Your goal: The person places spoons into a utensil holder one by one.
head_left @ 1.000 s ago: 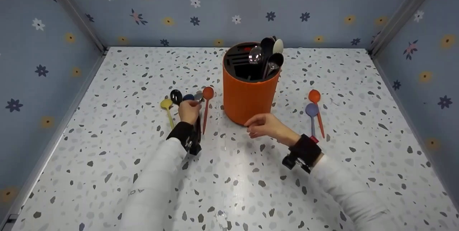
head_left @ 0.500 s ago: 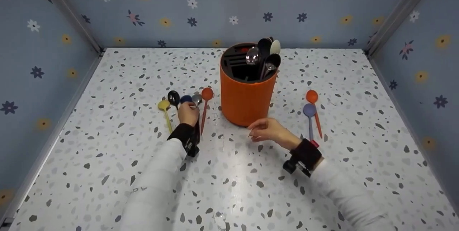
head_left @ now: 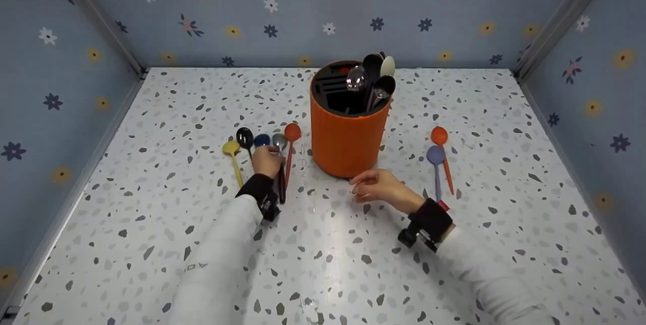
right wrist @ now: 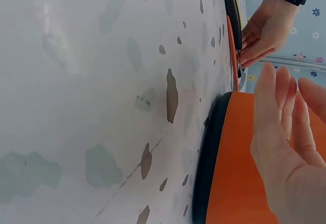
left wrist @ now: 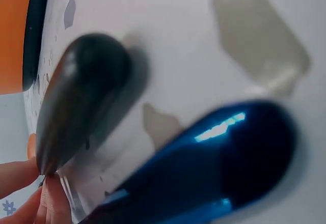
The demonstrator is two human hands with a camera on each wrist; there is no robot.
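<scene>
My left hand (head_left: 266,161) pinches a silver-grey spoon (head_left: 280,140) just below its bowl, thumb and fingertips together at the neck (left wrist: 48,170). Its black handle (head_left: 282,186) points back toward me. Left of it lie a blue spoon (head_left: 262,140), a black spoon (head_left: 245,137) and a yellow spoon (head_left: 231,148). A red spoon (head_left: 292,132) lies close on the right. My right hand (head_left: 381,187) holds nothing, its fingers loosely bent in front of the base of an orange utensil holder (head_left: 345,148).
Several spoons and ladle-like utensils (head_left: 372,65) stand in the holder's slotted black top. Farther right, a purple spoon (head_left: 435,155) lies beside an orange spoon (head_left: 439,136) on the speckled tabletop (head_left: 353,274). Flowered panels (head_left: 323,7) enclose the back and sides.
The silver-grey spoon has shifted slightly right in my left hand, its handle now nearer the red spoon. My right hand has barely moved.
</scene>
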